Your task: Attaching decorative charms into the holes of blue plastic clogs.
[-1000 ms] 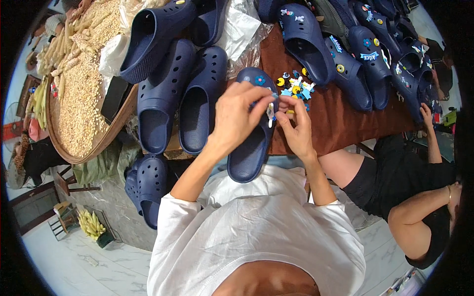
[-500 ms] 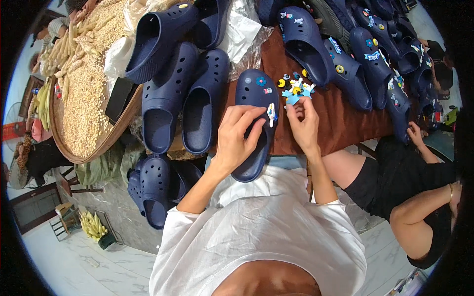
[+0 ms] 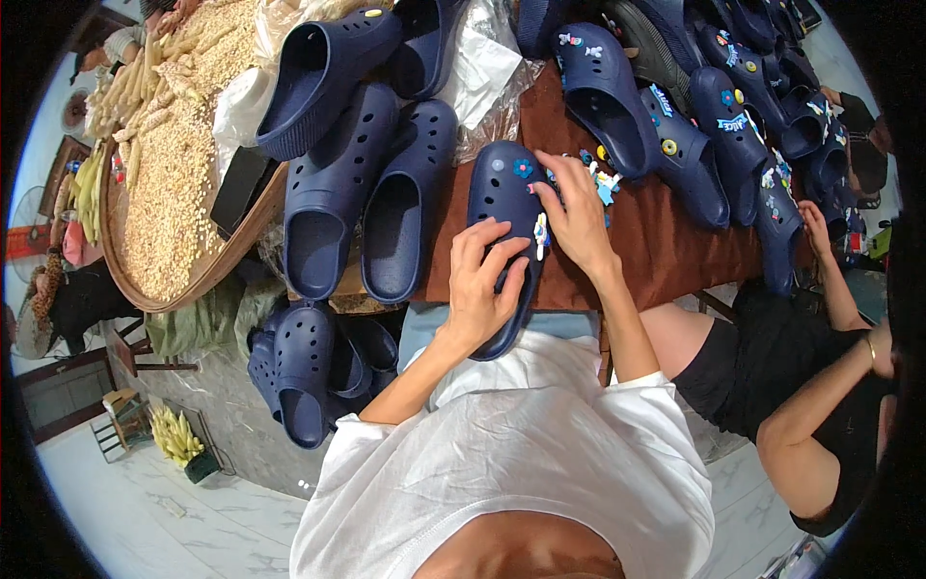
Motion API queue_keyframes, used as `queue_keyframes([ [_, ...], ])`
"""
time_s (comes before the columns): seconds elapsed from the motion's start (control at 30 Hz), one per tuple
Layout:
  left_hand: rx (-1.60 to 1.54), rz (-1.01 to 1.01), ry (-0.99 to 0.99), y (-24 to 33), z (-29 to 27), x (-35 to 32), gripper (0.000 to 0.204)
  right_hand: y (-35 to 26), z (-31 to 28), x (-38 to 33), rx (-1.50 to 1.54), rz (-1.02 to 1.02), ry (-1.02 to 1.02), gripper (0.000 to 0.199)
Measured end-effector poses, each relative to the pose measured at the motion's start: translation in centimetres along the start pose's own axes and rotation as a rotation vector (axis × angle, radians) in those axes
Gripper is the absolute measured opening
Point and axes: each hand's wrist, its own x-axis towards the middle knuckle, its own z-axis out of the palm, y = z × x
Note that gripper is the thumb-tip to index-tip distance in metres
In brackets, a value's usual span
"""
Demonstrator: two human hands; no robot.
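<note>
Navy clog (image 3: 502,207) lies centre frame on the brown cloth (image 3: 666,241), long axis running top to bottom, heel end toward the person. Left hand (image 3: 482,289) clamps its lower half, fingers wrapped over the rim and curled inside. Right hand (image 3: 577,220) sits just right of the upper, nearer the toe, fingers pressed together on a small white charm (image 3: 541,234) at the clog's right edge. Loose charm pile (image 3: 603,174) just above that hand
</note>
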Motion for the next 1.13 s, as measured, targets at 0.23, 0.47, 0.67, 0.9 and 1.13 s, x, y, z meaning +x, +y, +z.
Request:
queue_keyframes([
  [0.23, 0.027, 0.030, 0.079, -1.0, 1.2, -0.2, 0.025, 0.2, 1.1, 2.3, -0.122, -0.245, -0.109, 0.029],
  [0.47, 0.033, 0.080, 0.086, -1.0, 1.5, -0.5, 0.028, 1.3, 2.5, 2.6, 0.037, -0.127, -0.041, 0.026],
  [0.67, 0.046, 0.065, 0.097, -1.0, 1.5, -0.1, 0.026, 2.1, 3.3, 2.1, 0.057, -0.104, 0.044, 0.026],
  [0.9, 0.021, 0.039, 0.094, -1.2, 1.0, 0.1, 0.025, 2.9, 1.3, 0.9, 0.071, 0.127, 0.125, 0.028],
  [1.13, 0.009, 0.036, 0.088, -1.3, 1.2, -0.1, 0.025, 3.5, -0.3, -0.5, -0.211, -0.065, 0.096, 0.032],
])
